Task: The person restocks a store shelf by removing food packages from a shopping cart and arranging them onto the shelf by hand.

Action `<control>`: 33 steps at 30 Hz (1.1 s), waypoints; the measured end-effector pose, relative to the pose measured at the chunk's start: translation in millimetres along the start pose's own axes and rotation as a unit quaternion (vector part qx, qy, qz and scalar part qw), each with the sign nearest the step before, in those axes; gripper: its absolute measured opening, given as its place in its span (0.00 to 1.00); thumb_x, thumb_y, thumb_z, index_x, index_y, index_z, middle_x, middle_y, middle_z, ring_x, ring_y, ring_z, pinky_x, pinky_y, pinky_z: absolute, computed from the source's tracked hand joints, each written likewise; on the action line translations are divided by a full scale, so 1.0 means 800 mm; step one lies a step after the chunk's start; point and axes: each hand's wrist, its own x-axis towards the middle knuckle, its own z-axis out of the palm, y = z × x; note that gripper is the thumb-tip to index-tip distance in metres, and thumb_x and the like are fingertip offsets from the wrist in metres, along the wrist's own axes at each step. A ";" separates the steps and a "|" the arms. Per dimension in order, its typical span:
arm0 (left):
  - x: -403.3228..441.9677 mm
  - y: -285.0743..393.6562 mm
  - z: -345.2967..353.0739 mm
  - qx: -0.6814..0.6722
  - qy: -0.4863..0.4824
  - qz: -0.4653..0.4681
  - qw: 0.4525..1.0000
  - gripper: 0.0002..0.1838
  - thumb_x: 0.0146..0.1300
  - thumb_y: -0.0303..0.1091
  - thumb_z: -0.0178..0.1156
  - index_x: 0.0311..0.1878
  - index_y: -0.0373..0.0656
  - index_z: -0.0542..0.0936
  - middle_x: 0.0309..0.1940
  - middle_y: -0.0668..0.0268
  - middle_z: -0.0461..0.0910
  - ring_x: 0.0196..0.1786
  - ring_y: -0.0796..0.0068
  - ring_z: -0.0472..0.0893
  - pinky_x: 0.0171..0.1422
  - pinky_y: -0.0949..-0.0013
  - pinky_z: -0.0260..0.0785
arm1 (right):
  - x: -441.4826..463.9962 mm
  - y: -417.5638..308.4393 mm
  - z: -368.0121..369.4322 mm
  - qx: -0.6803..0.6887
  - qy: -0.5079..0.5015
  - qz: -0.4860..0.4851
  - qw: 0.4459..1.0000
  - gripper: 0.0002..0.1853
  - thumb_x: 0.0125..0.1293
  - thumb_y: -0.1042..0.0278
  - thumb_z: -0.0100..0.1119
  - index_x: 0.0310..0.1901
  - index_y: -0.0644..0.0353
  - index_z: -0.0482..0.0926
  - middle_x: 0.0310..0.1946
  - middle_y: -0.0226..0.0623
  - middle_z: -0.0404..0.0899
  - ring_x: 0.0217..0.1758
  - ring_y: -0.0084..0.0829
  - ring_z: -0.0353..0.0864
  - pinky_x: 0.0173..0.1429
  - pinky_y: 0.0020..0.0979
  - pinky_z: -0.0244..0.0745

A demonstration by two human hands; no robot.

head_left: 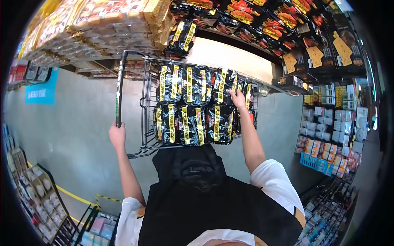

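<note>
My left hand (117, 135) is closed around the lower end of the black handle bar of a wire shopping cart (143, 102). In the cart lie several shiny black packets with yellow bands (189, 88), set in two rows. At the right end of the upper row, my right hand (238, 100) is closed on the edge of one black-and-yellow packet (221, 86). Some of its fingers are hidden against the wrapper. Another packet (248, 90) shows partly behind that hand.
Beyond the cart is a shelf with a pale bare board (234, 55), one black-and-yellow packet (182, 37) at its left end. Gold-wrapped goods (94, 28) are stacked at upper left. Black boxes (318, 57) stand at upper right. A blue basket (316, 164) and more shelves line the right.
</note>
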 end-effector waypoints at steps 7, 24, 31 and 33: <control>0.002 -0.001 -0.002 -0.023 -0.008 0.004 1.000 0.16 0.55 0.40 0.60 0.42 0.38 0.81 0.33 0.46 0.81 0.40 0.43 0.80 0.46 0.50 0.71 | -0.014 -0.049 -0.038 0.235 -0.079 -0.017 0.969 0.11 0.67 0.62 0.59 0.36 0.63 0.78 0.26 0.23 0.73 0.30 0.17 0.65 0.35 0.24 0.62; -0.002 0.014 -0.013 -0.012 -0.015 -0.009 1.000 0.16 0.56 0.37 0.60 0.47 0.43 0.80 0.34 0.46 0.81 0.42 0.44 0.80 0.46 0.50 0.72 | 0.061 -0.231 -0.191 0.407 -0.105 -0.060 0.905 0.16 0.68 0.66 0.56 0.51 0.68 0.78 0.43 0.36 0.83 0.45 0.23 0.80 0.52 0.25 0.72; -0.002 0.017 -0.014 -0.012 -0.020 -0.022 0.999 0.14 0.56 0.37 0.60 0.43 0.41 0.81 0.31 0.47 0.81 0.40 0.43 0.79 0.45 0.49 0.71 | 0.161 -0.258 -0.050 0.372 -0.020 -0.123 0.920 0.08 0.68 0.68 0.55 0.39 0.62 0.80 0.30 0.24 0.78 0.32 0.16 0.71 0.39 0.21 0.65; -0.004 0.021 -0.015 -0.011 -0.014 -0.030 0.999 0.14 0.56 0.38 0.59 0.43 0.41 0.81 0.31 0.47 0.81 0.40 0.43 0.79 0.45 0.49 0.71 | 0.193 -0.247 -0.007 0.385 -0.022 -0.124 0.914 0.08 0.69 0.68 0.55 0.41 0.63 0.80 0.33 0.26 0.79 0.35 0.17 0.72 0.42 0.22 0.67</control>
